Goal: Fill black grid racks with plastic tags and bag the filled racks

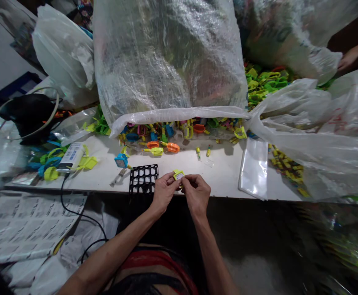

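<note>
Between my two hands, at the front edge of the white table (225, 180), is a small yellow toy watch (179, 175) with a white dial. My left hand (164, 189) pinches it from the left. My right hand (197, 189) has its fingers closed on the lower right side of the same watch. Left of my hands lies a black plastic grid (143, 179), with a blue toy watch (121, 160) by its upper left corner. Two small yellow-capped tubes (198, 153) rest just beyond my hands.
A large clear plastic bag (169, 57) bulges over colourful toy watches (172, 147). Flat clear bags (253, 169) lie on the right by another sack (326, 135). A white device (71, 157) with a black cable sits left. Another person's hand (349, 59) shows at upper right.
</note>
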{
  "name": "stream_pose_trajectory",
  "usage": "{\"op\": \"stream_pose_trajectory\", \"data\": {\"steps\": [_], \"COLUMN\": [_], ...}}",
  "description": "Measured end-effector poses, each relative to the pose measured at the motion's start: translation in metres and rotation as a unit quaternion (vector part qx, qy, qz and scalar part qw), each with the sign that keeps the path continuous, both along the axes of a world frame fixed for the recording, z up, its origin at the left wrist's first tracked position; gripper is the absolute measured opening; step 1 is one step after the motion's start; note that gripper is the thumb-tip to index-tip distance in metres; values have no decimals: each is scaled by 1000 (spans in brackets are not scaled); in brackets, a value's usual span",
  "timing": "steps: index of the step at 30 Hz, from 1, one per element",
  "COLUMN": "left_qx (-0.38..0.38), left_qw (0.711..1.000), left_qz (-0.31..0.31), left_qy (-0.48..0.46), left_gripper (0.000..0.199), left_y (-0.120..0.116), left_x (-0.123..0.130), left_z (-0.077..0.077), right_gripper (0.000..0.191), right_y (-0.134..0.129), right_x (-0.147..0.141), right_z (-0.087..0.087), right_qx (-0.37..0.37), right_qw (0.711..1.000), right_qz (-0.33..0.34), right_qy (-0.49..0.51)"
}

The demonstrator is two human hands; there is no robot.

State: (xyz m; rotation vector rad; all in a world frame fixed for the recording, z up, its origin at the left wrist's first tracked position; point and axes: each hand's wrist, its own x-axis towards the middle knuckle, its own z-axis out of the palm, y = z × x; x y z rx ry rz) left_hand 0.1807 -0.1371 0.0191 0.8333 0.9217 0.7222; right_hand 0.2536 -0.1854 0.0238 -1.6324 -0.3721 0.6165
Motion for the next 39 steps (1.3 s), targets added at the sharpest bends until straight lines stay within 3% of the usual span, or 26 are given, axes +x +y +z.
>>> {"op": "stream_pose_trajectory", "data": {"steps": [5,8,11,18,29,39], "left_qx": [-22,-41,-45,-44,-25,-101], "left_qw": [999,998,998,998,997,995], "left_qz": [36,46,33,-10,-2,-12], "left_qy": [8,26,40,41,67,20], "left_gripper": [47,44,42,38,33,34], "left_y": [3,9,12,6,4,1], "left_x": [1,-1,-2,-1,3,2], "left_z": [5,8,10,14,13,3], "right_gripper": [16,18,23,33,31,28], "right_y": [-7,-13,-18,-17,-13,-15], "right_x": [5,9,11,8,2,-1], "right_z": [0,1,-2,-12,-8,-13], "right_qx": [-30,-17,-3,11,13,49], "right_qw": [981,977,985,994,993,979], "right_qz": [43,71,77,62,34,48], "right_qy": [-186,-200,-157,86,116,191]}}
